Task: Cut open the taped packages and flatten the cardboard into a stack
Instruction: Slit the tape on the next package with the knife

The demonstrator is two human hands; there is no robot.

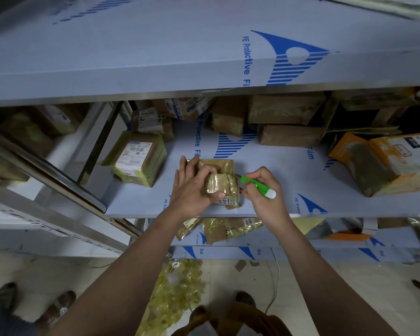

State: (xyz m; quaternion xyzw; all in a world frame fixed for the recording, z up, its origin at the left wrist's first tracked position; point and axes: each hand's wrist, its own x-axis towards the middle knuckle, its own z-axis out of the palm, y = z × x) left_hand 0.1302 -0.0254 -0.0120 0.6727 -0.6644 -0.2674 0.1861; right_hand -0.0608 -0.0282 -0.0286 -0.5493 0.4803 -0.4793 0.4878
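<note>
Head view. A small taped package (220,183) sits on the middle shelf (289,190) of a metal rack, near the front edge, roughly centre. Shelf surface is covered in pale film with blue print.

Left hand (194,187): clamped on the package, fingers curled over its top and far side, thumb against the near face beside a small label. Right hand (262,190): closed around a green-and-white cutter (258,186), with the tip touching the package's right edge. Blade itself too small to make out. The two hands are close together, one on either side of the package.

Left on the same shelf: a larger box (137,157) wrapped in yellowish tape, with a white shipping label on top, well apart from the hands. Far side of the shelf: several brown cartons (286,122) piled against each other. Right: an orange-and-brown parcel (383,163), crumpled and tilted.

Lower shelf, just below the hands: pieces of cardboard and clear tape (226,229). On the floor, near the rack: a heap of yellowish tape scraps (177,292). Sandalled feet (58,309) at lower left.
</note>
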